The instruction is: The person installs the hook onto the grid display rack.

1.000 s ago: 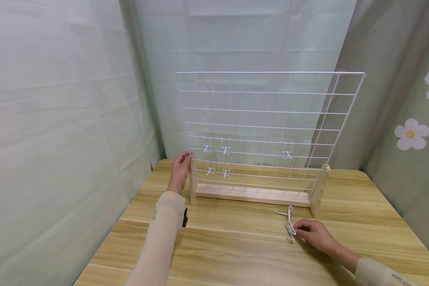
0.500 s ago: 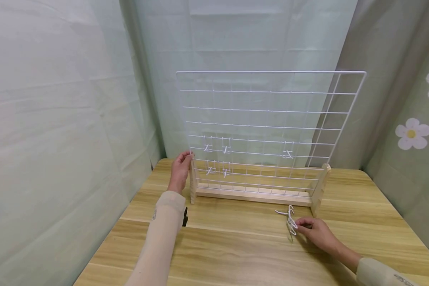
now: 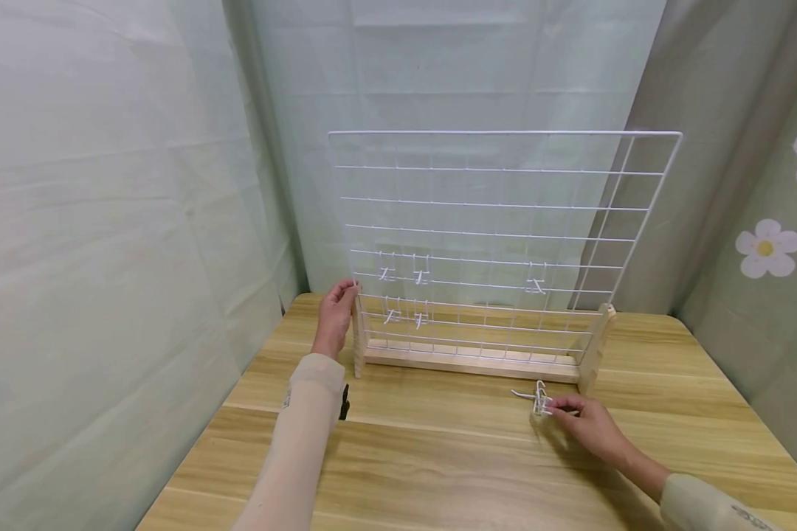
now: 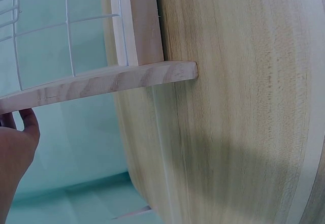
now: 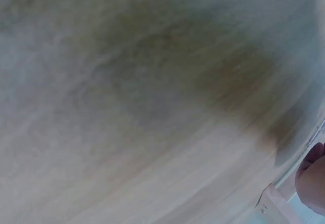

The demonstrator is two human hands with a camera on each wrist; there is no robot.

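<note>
A white wire grid rack (image 3: 498,217) stands upright in a pale wooden base (image 3: 471,361) on the table. My left hand (image 3: 334,317) grips the rack's left side, around the top of the wooden side post (image 4: 101,85); in the left wrist view the fingertips reach behind that post. Several white hooks (image 3: 421,277) hang on the lower grid wires. In front of the base's right end, my right hand (image 3: 587,424) pinches a white wire hook (image 3: 542,404) close above the tabletop. Its prong points left; whether one or two hooks overlap there I cannot tell.
The wood-grain table (image 3: 425,457) extends around the rack. Pale green curtains (image 3: 173,221) surround it at the back and sides, with a flower print on the right. A small black object (image 3: 344,403) shows beside the left sleeve.
My right hand has moved slightly away from me, toward the base, and the hook's near end has come up and back with it. The left hand stays at the rack's side.
</note>
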